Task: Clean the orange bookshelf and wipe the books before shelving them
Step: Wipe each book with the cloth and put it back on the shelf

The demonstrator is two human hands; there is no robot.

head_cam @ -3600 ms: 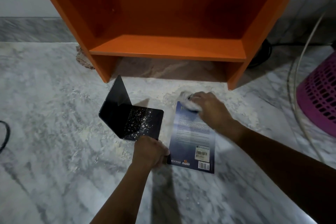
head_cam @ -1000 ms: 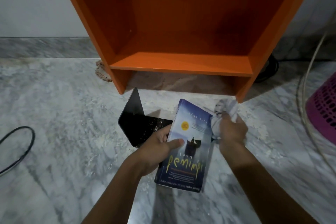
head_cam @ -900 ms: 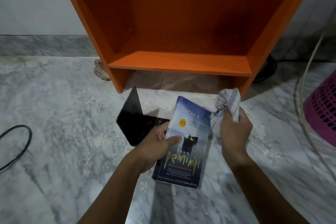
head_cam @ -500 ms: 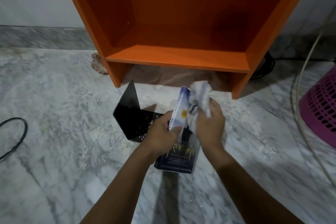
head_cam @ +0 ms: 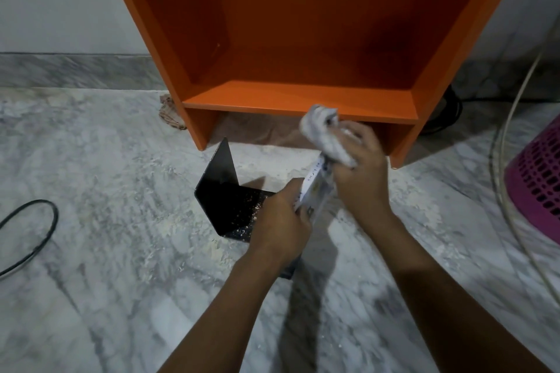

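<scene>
The left hand [head_cam: 281,221] is gripping the book [head_cam: 312,185] low down, its fingers curled round the near part. The book is standing on edge above the floor [head_cam: 121,191], just in front of the shelf [head_cam: 272,97], and only a pale narrow strip of it is showing between the two hands. The right hand [head_cam: 360,172] is clenching a bunched cloth [head_cam: 325,133] and pressing it against the book's far upper end; whether its fingers are also catching the book itself cannot be told.

The book's long axis is running away from the person, rising toward the shelf's bottom board, so its far end is already pointing at the opening. The right hand is sitting nearer that board than the left, with the cloth's top overlapping the board's front edge in the view.

Judging from this, the wiping step is under way and shelving is not yet done. The next move is probably calling for the left hand to carry the book forward along its own axis.

A black bookend [head_cam: 224,203], speckled with dust, is standing on the floor just left of the left hand.
</scene>
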